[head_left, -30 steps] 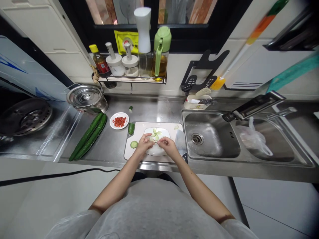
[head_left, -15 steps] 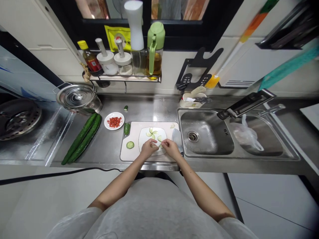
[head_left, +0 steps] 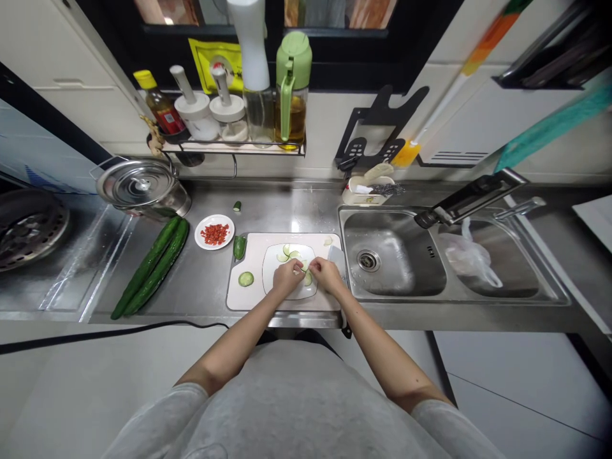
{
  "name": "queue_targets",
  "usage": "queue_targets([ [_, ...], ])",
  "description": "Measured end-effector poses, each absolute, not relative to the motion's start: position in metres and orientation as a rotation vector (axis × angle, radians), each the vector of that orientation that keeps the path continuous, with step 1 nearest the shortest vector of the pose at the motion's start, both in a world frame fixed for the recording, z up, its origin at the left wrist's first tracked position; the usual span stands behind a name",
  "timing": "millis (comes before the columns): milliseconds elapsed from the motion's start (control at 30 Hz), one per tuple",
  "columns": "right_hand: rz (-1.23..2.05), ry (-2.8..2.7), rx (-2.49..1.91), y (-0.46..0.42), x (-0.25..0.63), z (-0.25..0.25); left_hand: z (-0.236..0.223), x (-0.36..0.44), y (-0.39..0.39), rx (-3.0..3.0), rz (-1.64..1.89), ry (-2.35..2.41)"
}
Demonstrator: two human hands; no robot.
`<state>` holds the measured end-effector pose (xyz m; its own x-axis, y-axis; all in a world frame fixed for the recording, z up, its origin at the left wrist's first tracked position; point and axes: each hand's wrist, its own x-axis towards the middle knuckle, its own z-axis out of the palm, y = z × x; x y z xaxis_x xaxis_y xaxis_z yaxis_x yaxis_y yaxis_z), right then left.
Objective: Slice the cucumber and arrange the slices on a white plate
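A white squarish plate (head_left: 269, 273) rests on the pale cutting board (head_left: 235, 298), with several thin half-moon cucumber slices (head_left: 286, 252) on it. Over the plate my left hand (head_left: 287, 278) is closed, its fingertips pinching a thin cucumber slice. Opposite it, my right hand (head_left: 327, 274) has thumb and finger pressed together close to the same spot; what is in that pinch is too small to make out. A round cucumber slice (head_left: 245, 279) lies on the board's left part. A short cucumber piece (head_left: 240, 247) sits at the board's upper left corner.
A knife (head_left: 336, 257) lies along the board's right edge, beside the double sink (head_left: 396, 294). To the left are a small plate (head_left: 198, 237) of chopped red pieces, two whole cucumbers (head_left: 152, 266) and a lidded steel pot (head_left: 143, 191). A bottle rack (head_left: 239, 150) hangs behind.
Both hands have shifted slightly up over the plate, and the left has turned, its fingers closer to the right hand's. The whole view has moved a little.
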<state>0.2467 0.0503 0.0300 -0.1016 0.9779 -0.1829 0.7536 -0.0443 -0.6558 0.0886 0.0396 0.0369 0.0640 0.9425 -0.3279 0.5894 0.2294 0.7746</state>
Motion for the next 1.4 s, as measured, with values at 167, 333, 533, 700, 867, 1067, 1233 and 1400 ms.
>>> queue_targets([
  [167, 0.854, -1.964, -1.841, 0.050, 0.246, 0.028, 0.036, 0.090, 0.042, 1.524, 0.467, 1.637],
  [333, 0.785, -2.048, -1.859, 0.052, 0.246, 0.028, 0.035, 0.091, 0.044, 1.620, 0.390, 1.667],
  [533, 0.718, -2.142, -1.810, 0.053, 0.245, 0.024, 0.030, 0.091, 0.040, 1.764, 0.385, 1.685],
  [700, 0.652, -2.168, -1.806, 0.051, 0.245, 0.021, 0.024, 0.092, 0.038, 1.832, 0.413, 1.708],
  [867, 0.619, -2.144, -1.835, 0.049, 0.245, 0.017, 0.023, 0.092, 0.038, 1.861, 0.465, 1.692],
  [1067, 0.744, -1.894, -1.713, 0.051, 0.256, 0.014, 0.024, 0.089, 0.038, 1.851, 0.527, 1.677],
  [1233, 0.780, -1.689, -1.763, 0.053, 0.277, 0.017, 0.024, 0.087, 0.037, 1.857, 0.559, 1.701],
  [1400, 0.839, -1.748, -1.822, 0.048, 0.278, 0.019, 0.024, 0.090, 0.037, 1.914, 0.520, 1.652],
])
